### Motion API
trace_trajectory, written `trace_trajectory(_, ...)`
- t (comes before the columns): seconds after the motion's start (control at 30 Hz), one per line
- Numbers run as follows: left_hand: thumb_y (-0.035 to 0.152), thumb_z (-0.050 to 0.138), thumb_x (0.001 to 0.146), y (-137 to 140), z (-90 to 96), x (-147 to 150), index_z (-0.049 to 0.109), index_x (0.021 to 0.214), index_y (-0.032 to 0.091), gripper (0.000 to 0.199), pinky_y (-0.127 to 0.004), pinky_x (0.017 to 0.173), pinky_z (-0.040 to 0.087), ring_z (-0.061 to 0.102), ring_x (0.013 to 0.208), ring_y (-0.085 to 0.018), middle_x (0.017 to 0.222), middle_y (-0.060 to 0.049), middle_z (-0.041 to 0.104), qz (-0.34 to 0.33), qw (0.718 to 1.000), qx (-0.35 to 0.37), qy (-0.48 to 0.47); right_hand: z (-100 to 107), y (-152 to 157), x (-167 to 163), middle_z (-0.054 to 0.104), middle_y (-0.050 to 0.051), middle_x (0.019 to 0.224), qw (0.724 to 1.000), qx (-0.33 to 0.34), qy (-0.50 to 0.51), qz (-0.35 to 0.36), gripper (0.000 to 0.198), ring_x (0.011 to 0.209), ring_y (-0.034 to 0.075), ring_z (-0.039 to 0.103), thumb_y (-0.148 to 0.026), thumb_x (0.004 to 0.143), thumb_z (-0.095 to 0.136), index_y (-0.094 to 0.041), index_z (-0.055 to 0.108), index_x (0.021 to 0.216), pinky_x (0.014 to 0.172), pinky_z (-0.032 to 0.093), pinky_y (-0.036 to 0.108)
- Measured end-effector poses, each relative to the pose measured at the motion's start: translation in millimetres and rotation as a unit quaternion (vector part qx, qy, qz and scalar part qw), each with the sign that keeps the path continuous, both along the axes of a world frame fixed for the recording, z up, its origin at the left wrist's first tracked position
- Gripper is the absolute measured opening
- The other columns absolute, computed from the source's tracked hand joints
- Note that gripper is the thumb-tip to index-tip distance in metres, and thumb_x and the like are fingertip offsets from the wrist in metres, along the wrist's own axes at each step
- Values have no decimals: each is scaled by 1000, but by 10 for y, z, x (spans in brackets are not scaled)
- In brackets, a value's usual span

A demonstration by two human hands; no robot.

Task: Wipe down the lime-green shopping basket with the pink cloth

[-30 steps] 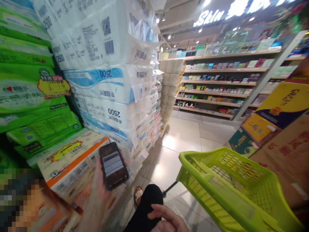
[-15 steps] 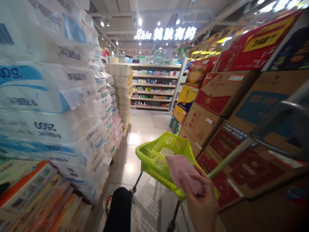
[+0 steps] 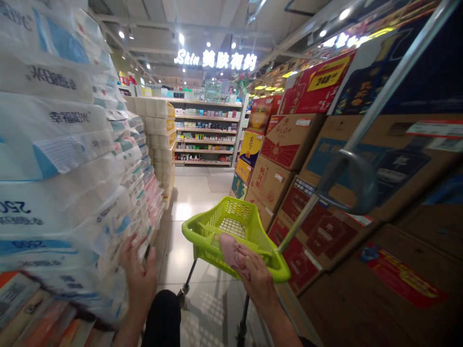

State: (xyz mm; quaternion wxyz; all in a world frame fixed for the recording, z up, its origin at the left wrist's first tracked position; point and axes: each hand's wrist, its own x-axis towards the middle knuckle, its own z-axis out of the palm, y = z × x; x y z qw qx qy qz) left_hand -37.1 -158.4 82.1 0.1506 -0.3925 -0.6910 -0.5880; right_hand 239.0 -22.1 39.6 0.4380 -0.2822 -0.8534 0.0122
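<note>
I'm seeing the left hand (image 3: 139, 270) hovering, spread, near the paper packs (image 3: 72, 130) at left; the right hand (image 3: 258, 275) is pinching a pink cloth (image 3: 229, 247) over the near side of the green basket (image 3: 198, 232).

Basket (image 3: 208, 251) smooth plastic; cloth (image 3: 229, 248) matt; cartons (image 3: 269, 179) matt cardboard; floor (image 3: 186, 193) glossy.

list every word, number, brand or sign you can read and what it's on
"Skin 美肤有约": lit sign overhead.
"248": yellow price tag on a red box; smaller digits beside it unclear.
"幸福阳光": white pack in the stack at left.
"2500": lower pack there.
Other writing on the cartons and far shelf goods: too small, blurred or stylised to read surely.
Pink cloth, green basket: no readable text.
</note>
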Motion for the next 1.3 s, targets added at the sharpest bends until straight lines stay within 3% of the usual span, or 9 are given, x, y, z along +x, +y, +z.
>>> trace_trajectory(0.17,36,41,93,1018,34,100,67,102,22,30,-47,117,25,36,137,-24,128,-8,58,-227,965,-109,68,37,123,297,66,8,117,999,-8,-17,50,9,116,22,59,-21,91,54,-22,63,92,95,52,40)
trace_trajectory(0.3,42,43,91,1436,-110,193,66,67,25,37,-49,117,22,58,110,-23,83,-3,71,-389,898,-182,94,39,267,562,61,10,127,996,-57,-55,28,28,121,22,56,-23,92,54,-23,59,119,99,50,40)
trace_trajectory(0.47,49,41,91,1532,-224,472,61,54,25,49,-42,104,35,59,80,-22,65,-4,66,-406,890,-193,73,76,376,436,53,12,138,992,-34,-86,-82,45,123,27,53,-34,92,57,-25,53,135,101,48,45)
trace_trajectory(0.7,50,6,97,1656,-169,716,71,80,22,73,-39,97,36,60,92,-21,82,-6,71,-398,865,-286,107,-101,268,-565,60,11,132,981,87,-64,-159,39,125,27,50,-24,93,54,-22,57,131,107,39,47)
trace_trajectory(0.9,51,-7,95,1682,-114,682,73,73,23,88,-39,97,38,61,84,-19,78,-4,70,-415,828,-357,122,-144,414,195,64,8,126,967,88,-55,-231,33,118,25,54,-22,96,48,-21,61,125,109,34,46)
trace_trajectory(1.0,60,3,93,1727,-160,693,76,77,23,84,-39,94,42,61,88,-21,84,-5,73,-440,828,-348,27,-110,557,611,68,11,116,938,46,3,-343,32,112,27,56,-29,97,45,-17,65,119,104,38,49)
trace_trajectory(1.1,72,8,88,1773,-251,756,74,91,20,85,-33,72,49,62,88,-23,89,-8,73,-500,780,-353,-132,-101,540,491,68,14,115,916,28,66,-394,35,113,27,55,-28,99,41,-11,66,116,101,41,46)
trace_trajectory(1.2,79,13,84,1781,-322,854,63,109,21,81,-25,55,46,61,77,-19,85,-6,69,-560,731,-311,-233,-139,313,-1,63,14,124,931,39,71,-355,32,124,28,49,-28,97,44,-13,66,116,106,38,47)
trace_trajectory(1.3,81,20,82,1748,-337,932,47,116,26,71,-20,48,44,54,64,-12,84,-1,60,-585,728,-220,-283,-176,124,-267,60,11,131,962,44,24,-269,34,130,28,43,-32,94,53,-18,63,123,110,33,47)
